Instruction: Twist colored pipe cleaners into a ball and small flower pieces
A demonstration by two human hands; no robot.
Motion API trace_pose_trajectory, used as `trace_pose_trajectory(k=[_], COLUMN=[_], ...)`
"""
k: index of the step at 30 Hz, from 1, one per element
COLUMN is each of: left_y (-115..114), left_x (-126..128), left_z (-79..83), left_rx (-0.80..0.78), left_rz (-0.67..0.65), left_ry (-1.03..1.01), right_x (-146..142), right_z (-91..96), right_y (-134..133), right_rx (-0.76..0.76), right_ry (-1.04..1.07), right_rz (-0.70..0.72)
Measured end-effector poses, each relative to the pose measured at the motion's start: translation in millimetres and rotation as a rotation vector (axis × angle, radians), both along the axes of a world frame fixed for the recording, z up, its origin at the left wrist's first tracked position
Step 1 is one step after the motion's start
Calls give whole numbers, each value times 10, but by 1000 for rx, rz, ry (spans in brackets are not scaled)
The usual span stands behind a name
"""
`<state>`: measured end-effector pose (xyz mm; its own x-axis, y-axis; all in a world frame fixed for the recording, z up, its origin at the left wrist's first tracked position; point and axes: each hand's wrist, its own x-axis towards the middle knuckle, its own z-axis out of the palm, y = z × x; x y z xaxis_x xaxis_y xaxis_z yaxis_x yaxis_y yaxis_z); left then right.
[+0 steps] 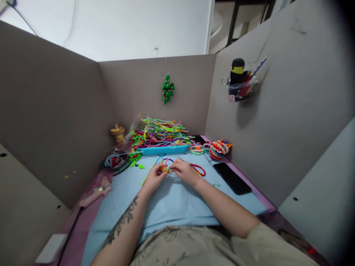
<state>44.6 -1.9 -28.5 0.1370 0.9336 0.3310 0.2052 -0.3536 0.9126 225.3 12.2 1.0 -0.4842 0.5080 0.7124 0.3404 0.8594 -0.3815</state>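
Over the middle of the blue cloth (169,207), my left hand (155,176) pinches a small orange pipe-cleaner piece (165,169). From the other side, my right hand (185,171) closes its fingertips at the edge of that piece, near a pale blue bit; exactly what they grip is too small to make out. Loose pipe cleaners in several colours lie under and behind both hands, with red pipe cleaners (200,170) curving out beside the right one. A green pipe-cleaner figure (135,156) sits to the left, near small bright-green pieces (141,166).
Behind the hands, a blue tray (163,149) carries a heap of pipe cleaners (161,131). A phone (232,178) and coiled pipe-cleaner pieces (219,149) lie right. At left are a glue gun (97,193) and a round bowl (116,161). Grey panels (155,70) enclose the table.
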Motion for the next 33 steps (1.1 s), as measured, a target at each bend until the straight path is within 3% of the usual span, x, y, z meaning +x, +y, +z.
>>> trace_pose_trajectory(k=[4, 9, 14, 33], left_y=[-32, -125, -199, -191], left_x=[27, 48, 96, 143], left_z=[33, 92, 135, 107], left_rx=[70, 357, 470, 388], left_rz=[44, 345, 227, 231], left_ry=[97, 276, 414, 474], right_x=[-42, -53, -100, -164], right_z=[-27, -91, -160, -227], right_y=[-19, 10, 11, -2], right_rx=[40, 45, 37, -126], right_ry=[-46, -32, -48, -62], right_rz=[-59, -153, -199, -140])
